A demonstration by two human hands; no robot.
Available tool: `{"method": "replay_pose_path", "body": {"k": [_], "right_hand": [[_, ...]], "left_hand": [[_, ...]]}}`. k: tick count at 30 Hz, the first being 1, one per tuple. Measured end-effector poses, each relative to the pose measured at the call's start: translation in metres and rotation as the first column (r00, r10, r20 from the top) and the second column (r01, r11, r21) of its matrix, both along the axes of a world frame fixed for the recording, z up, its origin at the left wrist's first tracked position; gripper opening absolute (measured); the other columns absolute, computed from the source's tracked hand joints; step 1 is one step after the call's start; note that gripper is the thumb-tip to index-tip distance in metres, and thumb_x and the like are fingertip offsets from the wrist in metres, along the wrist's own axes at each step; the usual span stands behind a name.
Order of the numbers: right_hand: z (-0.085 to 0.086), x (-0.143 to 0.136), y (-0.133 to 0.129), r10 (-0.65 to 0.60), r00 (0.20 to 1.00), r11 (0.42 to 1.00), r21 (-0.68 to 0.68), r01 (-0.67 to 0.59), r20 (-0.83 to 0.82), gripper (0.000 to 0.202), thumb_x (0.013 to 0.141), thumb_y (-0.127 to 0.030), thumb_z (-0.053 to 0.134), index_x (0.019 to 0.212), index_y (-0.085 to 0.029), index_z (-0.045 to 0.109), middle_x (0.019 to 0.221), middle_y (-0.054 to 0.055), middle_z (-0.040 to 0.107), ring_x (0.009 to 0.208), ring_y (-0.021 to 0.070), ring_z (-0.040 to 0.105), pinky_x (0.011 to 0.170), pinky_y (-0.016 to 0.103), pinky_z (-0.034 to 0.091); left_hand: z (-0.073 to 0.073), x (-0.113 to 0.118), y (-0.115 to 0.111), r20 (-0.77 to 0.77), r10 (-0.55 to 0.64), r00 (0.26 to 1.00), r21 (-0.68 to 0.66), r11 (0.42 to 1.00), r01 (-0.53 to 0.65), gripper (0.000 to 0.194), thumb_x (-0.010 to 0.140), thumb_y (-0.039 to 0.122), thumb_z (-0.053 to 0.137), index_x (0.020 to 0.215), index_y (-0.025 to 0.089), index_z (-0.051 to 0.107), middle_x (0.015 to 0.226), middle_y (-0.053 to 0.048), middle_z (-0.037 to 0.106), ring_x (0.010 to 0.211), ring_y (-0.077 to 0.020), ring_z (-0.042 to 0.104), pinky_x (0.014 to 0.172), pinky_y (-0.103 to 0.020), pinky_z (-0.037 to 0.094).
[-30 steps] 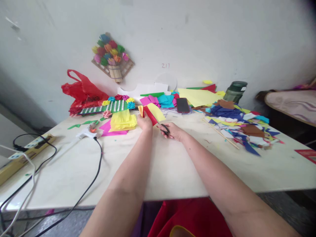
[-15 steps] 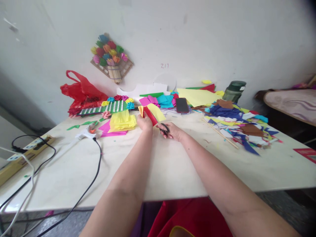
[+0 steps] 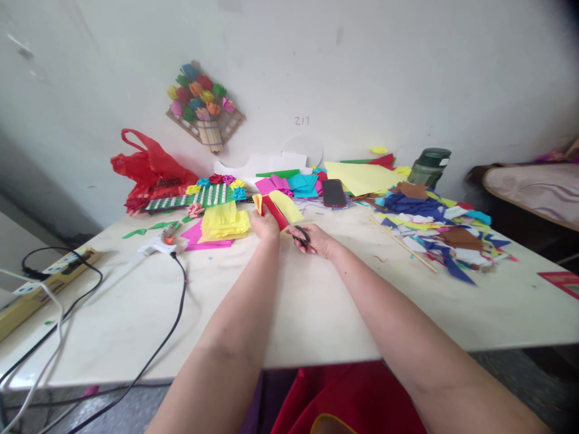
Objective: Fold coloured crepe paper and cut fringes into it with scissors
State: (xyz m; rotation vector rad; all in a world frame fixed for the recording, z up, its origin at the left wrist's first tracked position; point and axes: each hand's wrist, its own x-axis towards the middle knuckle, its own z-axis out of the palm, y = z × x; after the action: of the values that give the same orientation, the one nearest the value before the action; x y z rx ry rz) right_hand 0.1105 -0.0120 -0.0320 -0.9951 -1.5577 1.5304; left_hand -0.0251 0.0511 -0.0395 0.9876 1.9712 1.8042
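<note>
Near the middle of the table my left hand [image 3: 266, 223] is closed on folded red and yellow paper [image 3: 275, 213]. A yellow flap [image 3: 286, 206] of paper slants off to its right. My right hand [image 3: 315, 240] is closed round the black handles of scissors [image 3: 300, 235]; the blades point up and left along the red paper's edge and are mostly hidden. Just left of my left hand lies a stack of yellow paper pieces [image 3: 224, 223], partly over magenta paper [image 3: 205, 241].
A white glue gun [image 3: 158, 242] with a black cord lies on the left, near a power strip [image 3: 49, 283]. At the back are a red bag [image 3: 154, 163], a phone [image 3: 333, 193] and a green bottle [image 3: 429, 167]. Paper scraps [image 3: 447, 232] and a stick [image 3: 404, 244] lie right.
</note>
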Motion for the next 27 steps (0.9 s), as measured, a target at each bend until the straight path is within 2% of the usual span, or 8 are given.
{"method": "replay_pose_path", "body": {"k": [7, 20, 27], "right_hand": [[-0.002, -0.001, 0.003, -0.02, 0.999, 1.0, -0.013, 0.02, 0.025, 0.034, 0.067, -0.046, 0.064, 0.071, -0.014, 0.053, 0.05, -0.005, 0.048, 0.034, 0.0025, 0.04, 0.026, 0.014, 0.017], [0.005, -0.008, -0.004, -0.083, 0.996, 0.994, -0.072, 0.084, 0.017, 0.023, 0.073, -0.032, 0.061, 0.064, -0.015, 0.049, 0.045, -0.006, 0.045, 0.031, 0.0021, 0.036, 0.027, 0.013, 0.021], [-0.005, -0.003, 0.004, -0.03, 1.0, 0.999, -0.028, 0.03, 0.005, 0.031, 0.072, -0.045, 0.06, 0.071, -0.015, 0.051, 0.052, -0.004, 0.05, 0.034, 0.0032, 0.042, 0.024, 0.013, 0.018]], "left_hand": [[0.001, -0.001, -0.001, -0.014, 0.009, 1.0, -0.021, 1.0, -0.01, 0.022, 0.081, 0.035, 0.044, 0.078, 0.017, 0.056, 0.075, -0.007, 0.06, 0.075, -0.0197, 0.06, 0.07, -0.03, 0.044], [-0.003, -0.003, 0.001, 0.028, 0.011, 1.0, -0.023, 1.0, -0.01, 0.022, 0.081, 0.036, 0.043, 0.08, 0.019, 0.055, 0.075, -0.006, 0.061, 0.072, -0.0188, 0.06, 0.067, -0.03, 0.045], [-0.004, -0.002, 0.002, 0.034, 0.007, 0.999, -0.019, 1.0, -0.006, 0.024, 0.082, 0.038, 0.042, 0.08, 0.019, 0.056, 0.073, -0.006, 0.06, 0.071, -0.018, 0.06, 0.069, -0.03, 0.044]]}}
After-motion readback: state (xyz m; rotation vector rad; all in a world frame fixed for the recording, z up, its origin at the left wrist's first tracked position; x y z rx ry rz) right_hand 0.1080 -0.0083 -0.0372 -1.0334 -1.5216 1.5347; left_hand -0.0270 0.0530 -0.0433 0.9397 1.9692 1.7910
